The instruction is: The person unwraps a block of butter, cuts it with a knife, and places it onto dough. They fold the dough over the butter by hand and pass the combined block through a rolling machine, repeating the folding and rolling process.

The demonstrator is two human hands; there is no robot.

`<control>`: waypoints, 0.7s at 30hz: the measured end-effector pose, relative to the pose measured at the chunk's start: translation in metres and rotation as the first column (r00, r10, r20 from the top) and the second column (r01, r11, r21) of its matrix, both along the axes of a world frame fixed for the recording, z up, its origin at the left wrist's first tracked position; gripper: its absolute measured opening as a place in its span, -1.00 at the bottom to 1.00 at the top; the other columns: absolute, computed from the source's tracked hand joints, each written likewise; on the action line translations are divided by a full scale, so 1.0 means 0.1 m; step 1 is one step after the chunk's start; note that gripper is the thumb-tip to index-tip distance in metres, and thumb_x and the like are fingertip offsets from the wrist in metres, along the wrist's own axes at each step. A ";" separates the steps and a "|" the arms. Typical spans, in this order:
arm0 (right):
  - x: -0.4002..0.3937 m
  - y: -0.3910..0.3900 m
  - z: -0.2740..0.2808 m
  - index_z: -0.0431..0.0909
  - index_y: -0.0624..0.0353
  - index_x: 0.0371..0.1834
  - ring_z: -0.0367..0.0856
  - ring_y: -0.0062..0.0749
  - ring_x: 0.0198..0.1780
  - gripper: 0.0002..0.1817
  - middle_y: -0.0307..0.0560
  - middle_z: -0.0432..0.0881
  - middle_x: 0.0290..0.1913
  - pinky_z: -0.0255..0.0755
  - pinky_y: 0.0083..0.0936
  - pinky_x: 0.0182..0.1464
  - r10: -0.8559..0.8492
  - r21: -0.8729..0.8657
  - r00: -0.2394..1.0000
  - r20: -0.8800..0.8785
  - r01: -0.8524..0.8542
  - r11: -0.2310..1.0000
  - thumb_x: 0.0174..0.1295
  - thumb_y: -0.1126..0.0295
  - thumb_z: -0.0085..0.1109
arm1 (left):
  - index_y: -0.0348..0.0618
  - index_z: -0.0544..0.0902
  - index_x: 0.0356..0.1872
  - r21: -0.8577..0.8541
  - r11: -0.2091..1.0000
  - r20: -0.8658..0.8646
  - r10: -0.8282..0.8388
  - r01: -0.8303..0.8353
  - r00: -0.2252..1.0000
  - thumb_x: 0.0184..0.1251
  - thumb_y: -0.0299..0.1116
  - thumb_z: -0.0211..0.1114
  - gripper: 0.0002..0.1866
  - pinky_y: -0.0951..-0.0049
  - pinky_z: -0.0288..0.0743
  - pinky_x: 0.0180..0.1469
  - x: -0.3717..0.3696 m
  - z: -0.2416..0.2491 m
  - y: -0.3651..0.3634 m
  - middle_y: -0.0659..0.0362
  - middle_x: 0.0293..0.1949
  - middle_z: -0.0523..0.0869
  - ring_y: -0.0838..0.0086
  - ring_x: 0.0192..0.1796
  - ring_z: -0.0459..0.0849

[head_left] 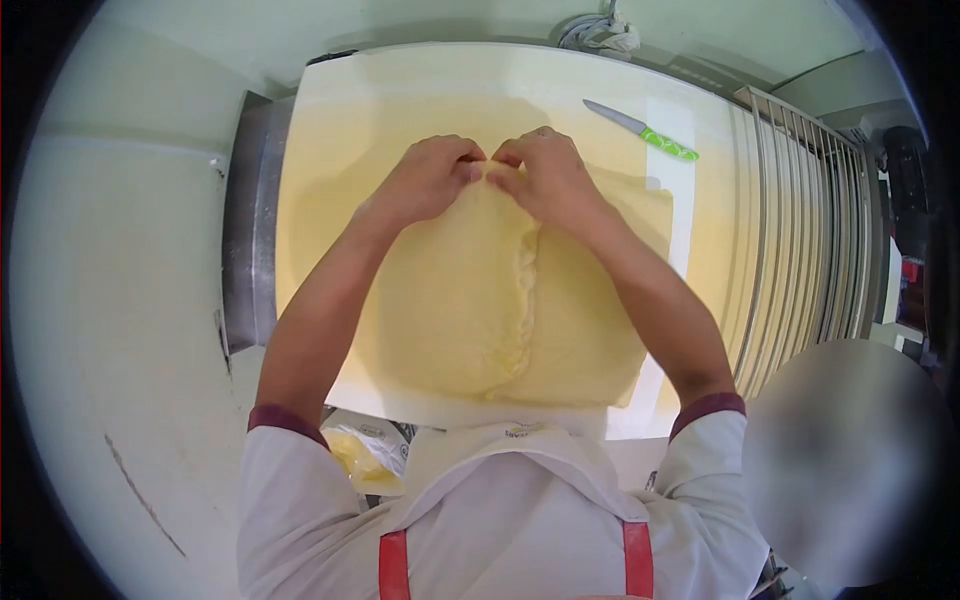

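Observation:
A large pale yellow sheet of dough [440, 310] lies across the white work table. A raised, uneven seam [525, 290] runs through it from near the front edge toward my hands. At the far end of that seam, my left hand [432, 182] pinches the dough's edge with thumb and fingers. Close beside it, my right hand [550, 178] is also closed on the dough edge, its fingertips almost meeting those of the left. The fingertips partly hide the bit of dough between them.
Beyond my right hand lies a knife with a green patterned handle [668, 144]. A metal rack [800, 220] stands along the table's right side. A plastic bag with yellow contents [368, 452] is below the front edge. A coiled cable [592, 34] sits behind the table [420, 75].

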State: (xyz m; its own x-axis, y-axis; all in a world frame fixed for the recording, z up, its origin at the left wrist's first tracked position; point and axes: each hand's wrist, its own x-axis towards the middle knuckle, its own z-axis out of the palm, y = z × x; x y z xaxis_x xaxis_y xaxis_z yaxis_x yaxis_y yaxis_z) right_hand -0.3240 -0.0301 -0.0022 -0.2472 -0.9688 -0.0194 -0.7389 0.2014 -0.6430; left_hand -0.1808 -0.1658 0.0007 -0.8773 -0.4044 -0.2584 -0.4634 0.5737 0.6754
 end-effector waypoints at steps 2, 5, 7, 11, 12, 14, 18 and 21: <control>0.01 0.08 0.05 0.59 0.19 -0.29 0.61 -0.13 -0.14 -0.71 -0.05 0.68 -0.36 0.41 -0.18 -0.01 -0.026 -0.121 0.999 -0.033 0.022 0.992 0.07 0.19 0.30 | -0.25 0.64 -0.07 0.119 0.993 -0.052 0.002 0.004 0.999 0.29 -0.42 0.27 -0.77 0.33 0.47 -0.04 -0.06 -0.05 -0.05 0.08 -0.21 0.70 0.33 -0.16 0.63; -0.11 0.06 -0.16 0.54 0.18 -0.41 0.62 -0.16 -0.25 -0.71 -0.09 0.65 -0.43 0.43 -0.19 -0.09 -0.242 0.147 0.953 0.184 0.216 0.965 0.05 0.19 0.34 | -0.25 0.67 -0.16 0.203 0.979 -0.092 -0.010 0.029 0.996 0.25 -0.40 0.31 -0.81 0.40 0.45 -0.10 -0.14 -0.15 -0.10 0.14 -0.29 0.67 0.41 -0.24 0.58; -0.13 0.02 -0.21 0.57 0.23 -0.39 0.55 -0.31 -0.44 -0.70 -0.08 0.61 -0.51 0.42 -0.34 -0.29 -0.197 0.067 0.947 0.254 0.186 0.980 0.08 0.20 0.34 | -0.25 0.67 -0.24 0.227 0.973 -0.097 -0.015 0.037 0.995 0.23 -0.39 0.34 -0.83 0.42 0.45 -0.12 -0.17 -0.18 -0.15 0.16 -0.30 0.67 0.44 -0.25 0.57; -0.16 -0.15 -0.12 0.64 0.23 -0.38 0.52 -0.30 -0.55 -0.64 -0.03 0.58 -0.59 0.43 -0.37 -0.38 -0.154 0.259 0.971 0.184 0.103 0.960 0.14 0.10 0.28 | -0.25 0.71 -0.35 0.246 0.966 -0.156 -0.037 0.075 0.987 0.20 -0.32 0.34 -0.82 0.32 0.50 -0.14 -0.17 -0.35 -0.20 0.06 -0.32 0.68 0.29 -0.26 0.63; -0.18 -0.15 -0.12 0.68 0.21 -0.41 0.58 -0.20 -0.50 -0.64 0.04 0.62 -0.55 0.46 -0.30 -0.34 -0.117 0.292 0.989 0.092 0.085 0.953 0.13 0.08 0.23 | -0.22 0.72 -0.31 0.240 0.961 -0.229 -0.085 0.141 0.970 0.23 -0.30 0.32 -0.82 0.33 0.50 -0.09 -0.16 -0.34 -0.23 0.03 -0.32 0.67 0.27 -0.21 0.65; -0.21 -0.08 -0.38 0.70 0.18 -0.42 0.67 -0.04 -0.35 -0.75 0.09 0.68 -0.44 0.53 -0.16 -0.23 -0.170 0.169 0.983 0.070 0.156 0.973 -0.02 0.21 0.26 | -0.30 0.69 -0.24 0.202 0.968 -0.294 -0.085 0.149 0.952 0.31 -0.30 0.21 -0.76 0.34 0.48 0.02 -0.13 -0.40 -0.28 0.06 -0.27 0.70 0.31 -0.11 0.65; -0.39 -0.22 -0.58 0.71 0.30 -0.35 0.65 0.10 -0.12 -0.54 0.24 0.69 -0.29 0.50 -0.17 -0.04 -0.031 0.298 0.965 0.261 -0.050 0.953 0.01 0.04 0.25 | -0.33 0.61 -0.10 0.399 0.883 0.080 -0.301 0.246 0.950 0.40 -0.34 0.17 -0.76 0.47 0.48 -0.05 -0.33 -0.36 -0.56 0.21 -0.24 0.66 0.52 -0.18 0.58; -0.47 -0.49 -0.75 0.72 0.28 -0.36 0.67 0.07 -0.14 -0.52 0.20 0.70 -0.27 0.52 -0.18 -0.06 0.016 0.433 0.992 0.124 -0.068 0.899 0.05 -0.02 0.23 | -0.31 0.54 0.01 0.396 0.913 0.224 -0.198 0.096 0.954 0.37 -0.38 0.22 -0.72 0.49 0.42 0.05 -0.43 -0.54 -0.62 0.16 -0.14 0.63 0.52 -0.09 0.55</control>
